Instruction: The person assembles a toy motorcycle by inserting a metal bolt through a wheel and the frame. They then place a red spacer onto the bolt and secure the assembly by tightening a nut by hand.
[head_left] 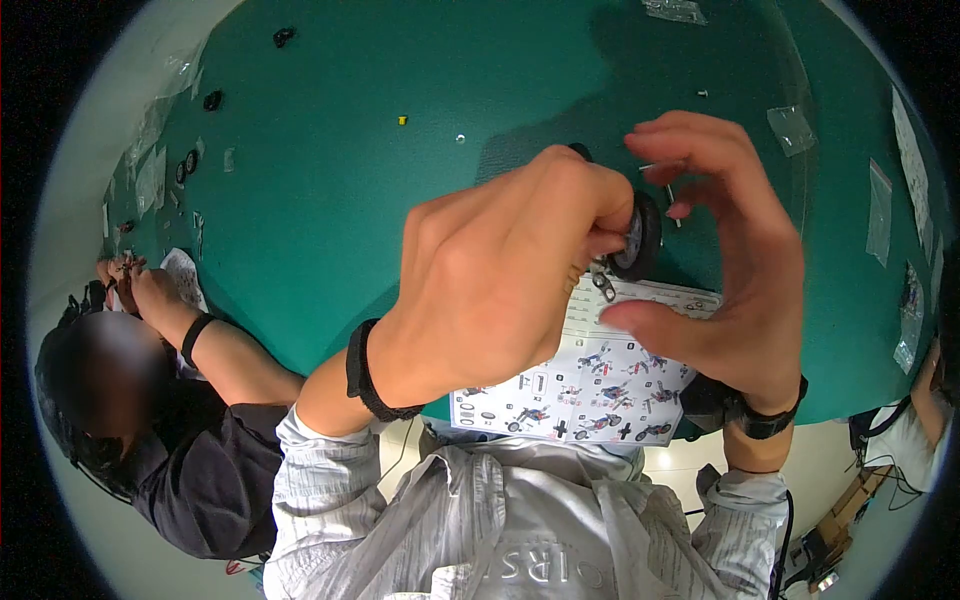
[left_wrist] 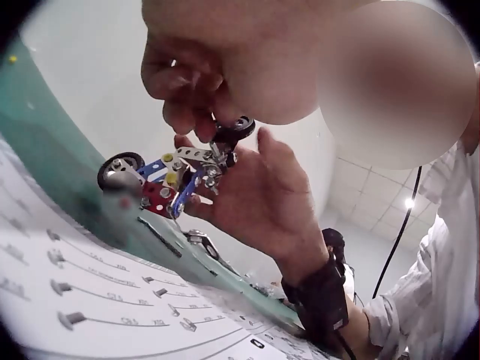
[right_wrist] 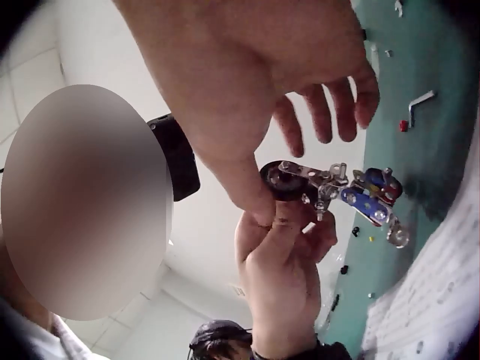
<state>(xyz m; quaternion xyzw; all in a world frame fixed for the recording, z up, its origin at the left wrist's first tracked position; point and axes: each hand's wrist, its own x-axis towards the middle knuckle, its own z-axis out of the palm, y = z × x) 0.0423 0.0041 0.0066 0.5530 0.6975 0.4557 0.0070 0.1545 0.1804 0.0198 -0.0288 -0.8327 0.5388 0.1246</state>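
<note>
A small model of metal strips with blue and red parts and black wheels (left_wrist: 180, 176) (right_wrist: 367, 202) is held up above the printed sheet (head_left: 560, 400). The left hand (head_left: 500, 260) (left_wrist: 217, 67) (right_wrist: 281, 255) pinches it near one black wheel (head_left: 640, 236) (right_wrist: 286, 180). Beside that wheel, the right hand (head_left: 740, 260) (left_wrist: 259, 195) (right_wrist: 262, 82) has its fingers spread and loosely bent, with nothing gripped between them. In the head view the left hand hides most of the model.
On the green table (head_left: 330, 130) lie a yellow piece (head_left: 402, 120), a small ring (head_left: 460, 139), black parts (head_left: 284, 37) and plastic bags (head_left: 792, 131). An L-shaped key (right_wrist: 421, 99) lies beyond the right hand. Another person (head_left: 210, 440) works at the left.
</note>
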